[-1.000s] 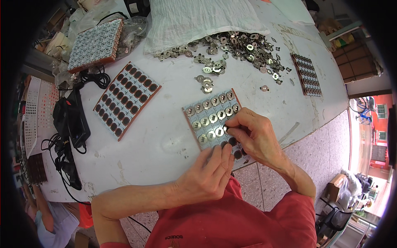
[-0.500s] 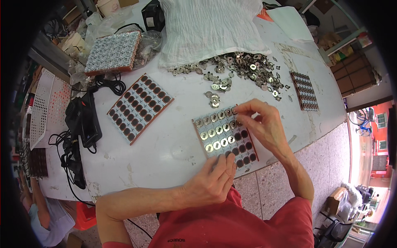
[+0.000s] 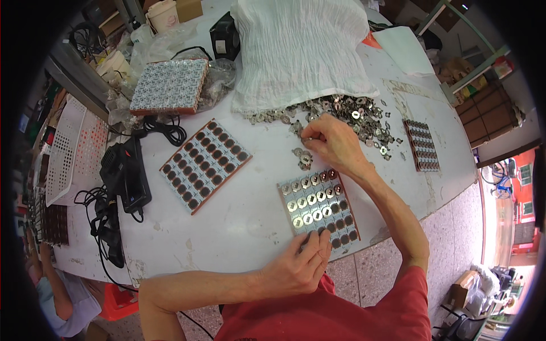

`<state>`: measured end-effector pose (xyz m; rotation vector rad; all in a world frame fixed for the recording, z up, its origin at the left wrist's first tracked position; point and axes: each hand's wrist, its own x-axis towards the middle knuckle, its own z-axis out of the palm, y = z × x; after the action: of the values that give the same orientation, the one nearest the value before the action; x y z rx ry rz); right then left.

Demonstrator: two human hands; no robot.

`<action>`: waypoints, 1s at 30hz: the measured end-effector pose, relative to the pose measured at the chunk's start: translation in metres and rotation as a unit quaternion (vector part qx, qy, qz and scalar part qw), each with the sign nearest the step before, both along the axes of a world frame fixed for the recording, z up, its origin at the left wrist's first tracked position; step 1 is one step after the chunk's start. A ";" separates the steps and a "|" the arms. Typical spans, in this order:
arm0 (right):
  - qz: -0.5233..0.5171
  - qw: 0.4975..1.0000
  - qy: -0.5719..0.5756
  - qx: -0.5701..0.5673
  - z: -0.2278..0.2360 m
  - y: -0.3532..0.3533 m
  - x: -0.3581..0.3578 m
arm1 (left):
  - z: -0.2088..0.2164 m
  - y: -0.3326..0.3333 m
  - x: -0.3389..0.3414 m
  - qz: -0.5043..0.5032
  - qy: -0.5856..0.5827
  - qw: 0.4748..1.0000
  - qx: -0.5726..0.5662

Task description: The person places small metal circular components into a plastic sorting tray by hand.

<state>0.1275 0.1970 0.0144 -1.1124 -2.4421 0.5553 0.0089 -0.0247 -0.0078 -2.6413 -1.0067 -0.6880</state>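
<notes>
The right hand (image 3: 333,142) is pinching small shiny metal washers (image 3: 302,158) with closed fingertips, just beyond the brown rectangular tray with round pockets (image 3: 318,207); the left hand (image 3: 298,264) is lying flat, fingers pressing on the tray's near edge, gripping nothing

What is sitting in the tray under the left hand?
The tray holds shiny metal washers in its upper rows and empty dark pockets lower right. The left hand covers the near edge, hiding those pockets.

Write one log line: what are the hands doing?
left hand: steadies slotted tray | right hand: picks metal washers | white sack: behind
</notes>
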 end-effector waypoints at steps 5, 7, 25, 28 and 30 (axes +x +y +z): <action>-0.015 0.997 0.056 -0.047 -0.002 0.001 0.006 | -0.002 -0.002 0.001 -0.007 -0.002 1.000 -0.003; -0.007 0.977 0.126 -0.170 0.013 0.002 0.011 | 0.000 -0.002 0.000 -0.006 -0.005 1.000 -0.007; 0.019 0.895 0.152 -0.418 0.034 -0.065 0.080 | -0.001 -0.002 0.000 -0.005 0.016 0.999 -0.032; -0.003 0.896 0.125 -0.426 0.023 -0.077 0.086 | -0.001 -0.001 -0.001 -0.010 0.027 0.999 -0.028; -0.007 0.901 0.123 -0.417 0.022 -0.077 0.087 | -0.001 -0.002 0.000 -0.006 0.024 0.999 -0.030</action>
<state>0.2143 0.1198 0.0362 -1.2333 -1.9736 1.7225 0.0084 -0.0263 -0.0092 -2.7040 -1.0161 -0.6038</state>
